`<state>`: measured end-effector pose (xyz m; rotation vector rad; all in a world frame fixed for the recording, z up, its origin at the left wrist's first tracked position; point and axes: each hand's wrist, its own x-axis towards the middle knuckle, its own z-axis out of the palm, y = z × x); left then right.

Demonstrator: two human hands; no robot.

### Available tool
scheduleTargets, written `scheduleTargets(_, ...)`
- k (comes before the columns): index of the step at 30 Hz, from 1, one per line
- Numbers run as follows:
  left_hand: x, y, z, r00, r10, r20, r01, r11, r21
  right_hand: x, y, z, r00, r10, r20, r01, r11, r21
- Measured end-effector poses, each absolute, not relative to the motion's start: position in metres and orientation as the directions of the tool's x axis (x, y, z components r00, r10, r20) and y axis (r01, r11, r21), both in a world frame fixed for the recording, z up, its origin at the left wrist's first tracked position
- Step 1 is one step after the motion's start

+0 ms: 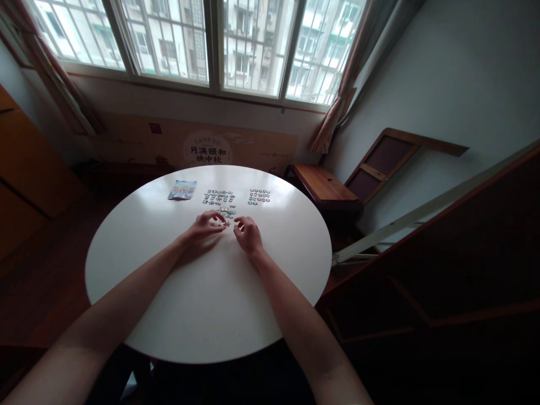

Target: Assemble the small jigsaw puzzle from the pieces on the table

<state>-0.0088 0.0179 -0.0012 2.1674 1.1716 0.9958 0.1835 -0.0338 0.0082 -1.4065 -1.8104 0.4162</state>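
Note:
Both my hands rest on a round white table [202, 304] near its far half. My left hand [205, 225] has its fingers curled in a pinch on a small jigsaw piece at the edge of a little joined cluster of pieces [228, 213]. My right hand [248, 233] sits just right of it, fingers curled together, and what they hold is too small to make out. Beyond the hands lie two groups of loose puzzle pieces, one [218, 197] left and one [259, 196] right. A small picture card [183, 189] lies farther left.
A barred window [202, 39] with curtains runs along the far wall, with a printed cardboard box [202, 149] under it. A wooden stool [324, 188] and a leaning frame stand right of the table. Dark wooden furniture is at the left and right.

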Motion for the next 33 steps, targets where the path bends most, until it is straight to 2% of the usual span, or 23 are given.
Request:
scheduleTargets(4, -0.008, 0.018, -0.003, 0.409, 0.857, 0.312, 0.413, -0.479, 0.775, 0.184, -0.034, 0.009, -0.064, 0.943, 0.328, 0.677, 0.282, -0.679)
scheduleTargets(13, -0.006, 0.008, 0.007, 0.479, 0.838, 0.259, 0.388, -0.468, 0.794, 0.184, -0.038, 0.01, -0.112, 0.944, 0.311, 0.692, 0.299, -0.658)
scheduleTargets(26, 0.0, 0.006, 0.014, 0.42, 0.857, 0.3, 0.339, -0.455, 0.823, 0.185, -0.034, 0.01, -0.054, 0.954, 0.296, 0.633, 0.262, -0.728)
scheduleTargets(33, -0.001, 0.005, 0.015, 0.445, 0.838, 0.315, 0.324, -0.479, 0.816, 0.184, -0.033, 0.009, -0.049, 0.953, 0.299, 0.616, 0.265, -0.742)
